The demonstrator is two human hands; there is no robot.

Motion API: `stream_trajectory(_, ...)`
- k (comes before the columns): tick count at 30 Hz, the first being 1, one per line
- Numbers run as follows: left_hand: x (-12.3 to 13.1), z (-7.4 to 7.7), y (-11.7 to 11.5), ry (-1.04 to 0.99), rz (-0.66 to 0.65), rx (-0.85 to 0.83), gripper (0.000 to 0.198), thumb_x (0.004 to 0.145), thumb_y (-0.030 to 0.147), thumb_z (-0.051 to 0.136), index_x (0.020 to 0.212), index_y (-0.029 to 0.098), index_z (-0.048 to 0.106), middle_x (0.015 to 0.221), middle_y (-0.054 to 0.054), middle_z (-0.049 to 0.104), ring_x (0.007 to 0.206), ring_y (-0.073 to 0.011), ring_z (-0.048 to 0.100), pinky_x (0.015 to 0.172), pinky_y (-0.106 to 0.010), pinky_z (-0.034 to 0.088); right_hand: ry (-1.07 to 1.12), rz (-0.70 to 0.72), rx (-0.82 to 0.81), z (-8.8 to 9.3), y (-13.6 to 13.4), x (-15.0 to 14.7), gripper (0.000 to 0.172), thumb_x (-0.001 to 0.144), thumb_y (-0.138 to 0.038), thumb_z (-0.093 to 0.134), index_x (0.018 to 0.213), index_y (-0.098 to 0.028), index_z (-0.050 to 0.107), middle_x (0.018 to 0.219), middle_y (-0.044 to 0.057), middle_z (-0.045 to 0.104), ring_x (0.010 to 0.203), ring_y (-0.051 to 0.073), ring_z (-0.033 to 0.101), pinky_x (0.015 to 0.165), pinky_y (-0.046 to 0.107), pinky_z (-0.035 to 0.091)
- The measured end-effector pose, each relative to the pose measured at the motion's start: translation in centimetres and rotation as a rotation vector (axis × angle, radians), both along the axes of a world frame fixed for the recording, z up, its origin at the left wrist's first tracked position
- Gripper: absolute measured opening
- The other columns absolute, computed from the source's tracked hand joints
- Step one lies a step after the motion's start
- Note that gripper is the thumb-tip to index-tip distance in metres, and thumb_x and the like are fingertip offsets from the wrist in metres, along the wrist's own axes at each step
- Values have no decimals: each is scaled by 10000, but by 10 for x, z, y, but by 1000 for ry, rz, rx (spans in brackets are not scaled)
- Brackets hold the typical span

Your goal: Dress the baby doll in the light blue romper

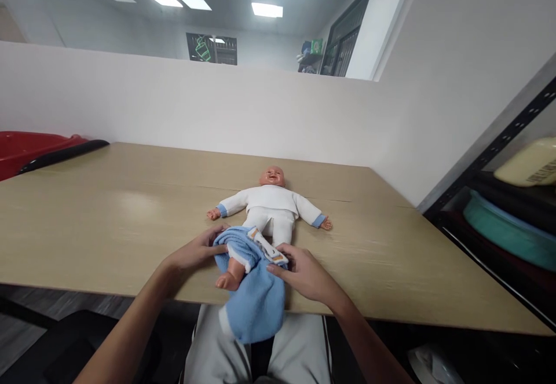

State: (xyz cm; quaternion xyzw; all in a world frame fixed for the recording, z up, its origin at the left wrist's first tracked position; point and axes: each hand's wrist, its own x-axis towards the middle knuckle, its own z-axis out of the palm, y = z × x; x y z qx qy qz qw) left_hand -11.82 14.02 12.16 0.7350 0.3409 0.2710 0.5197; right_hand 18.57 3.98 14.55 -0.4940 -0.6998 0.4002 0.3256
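Observation:
A baby doll lies on its back, head away from me, in a white long-sleeved top with blue cuffs and a white lower garment. Blue fleece pants with white cuffs are around its lower legs. One bare doll foot sticks out of a cuff on the left; the other foot is hidden in the fabric. My left hand grips the bunched blue cloth beside that foot. With thumb and fingers, my right hand pinches the pants near their patterned white waistband. The other pant leg hangs over the table edge.
The wooden table meets a white wall at the back. A red tub stands at the far left. On the right, a black shelf rack holds a teal basin and a cream bottle.

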Motion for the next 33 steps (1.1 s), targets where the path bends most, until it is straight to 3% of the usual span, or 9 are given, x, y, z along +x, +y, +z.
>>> stream_trajectory(3,-7,8,-2,87,-42,27,441,953,511,683,1301,241,664,1348,-90,692,1297,-323,597,1158,-446,444,143,19,-40,-8,-6,5,409,958,-560,674,1172,-211,686,1121,51,730,1024,249,662,929,363,541)
stream_trajectory(7,-1,37,-9,144,-114,117,407,989,508,623,1310,257,643,1372,-71,654,1331,-296,551,1163,-412,427,332,-39,-58,-15,-6,2,418,983,-536,635,1288,-252,608,1158,42,707,1037,231,653,938,345,537)
stream_trajectory(11,40,72,-17,161,-167,241,520,920,515,741,1372,290,615,1406,-54,640,1341,-293,550,1146,-378,427,271,-60,81,0,-8,-5,377,997,-500,610,1295,-270,628,1176,42,736,1060,246,670,933,340,531)
stream_trajectory(14,77,84,-14,196,-247,251,484,894,552,754,1266,255,670,1230,-50,704,1153,-279,638,967,-337,508,28,-278,177,17,-10,-3,347,948,-550,676,1130,-257,713,948,33,767,833,234,679,737,306,499)
stream_trajectory(17,97,83,-3,213,-339,244,382,954,568,662,1137,235,703,1059,-21,708,977,-232,645,828,-297,501,-120,-504,203,27,-12,10,403,880,-635,733,896,-233,715,772,33,724,720,226,644,649,303,434)
stream_trajectory(24,100,79,3,247,-331,210,496,891,592,735,1232,233,705,1207,-49,731,1127,-283,663,920,-315,510,67,34,-128,20,-26,51,453,892,-589,756,1138,-208,748,1090,53,759,974,263,681,864,365,549)
stream_trajectory(28,114,82,-4,260,-488,200,563,772,573,856,1194,219,737,1109,-33,768,1044,-301,702,882,-328,526,272,8,-131,6,-27,50,579,945,-601,700,1412,-267,631,1380,60,689,1288,291,617,1106,432,496)
stream_trajectory(31,127,76,-3,178,-609,160,486,884,542,757,1258,235,703,1220,-27,754,1149,-299,679,986,-341,513,362,-88,-102,-4,-26,47,634,978,-626,637,1504,-283,544,1502,64,618,1427,281,531,1212,452,417)
stream_trajectory(33,132,68,0,146,-552,128,481,926,532,709,1309,243,677,1307,-43,730,1231,-305,648,1043,-354,500,307,-110,-146,-8,-28,48,637,973,-647,627,1491,-281,559,1461,76,649,1383,297,572,1184,476,450)
